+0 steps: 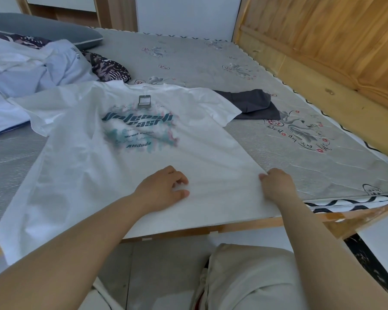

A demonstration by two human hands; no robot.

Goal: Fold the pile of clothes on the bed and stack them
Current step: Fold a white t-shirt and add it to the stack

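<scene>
Flat on the mattress (pixel 211 63) lies the white T-shirt (pixel 126 157) (print up): my left hand (pixel 164 189) rests on its lower part with fingers loosely curled; my right hand (pixel 276 186) pinches its hem corner.

Left hand (pixel 164 189) flat, fingers relaxed, pressing down; right hand (pixel 277 186) curled, pinching; both forearms extended.

We read "Unleash", "Street" and "Attitude" printed on the white T-shirt (pixel 130 157), and "Best day" on the mattress (pixel 285 139).
</scene>
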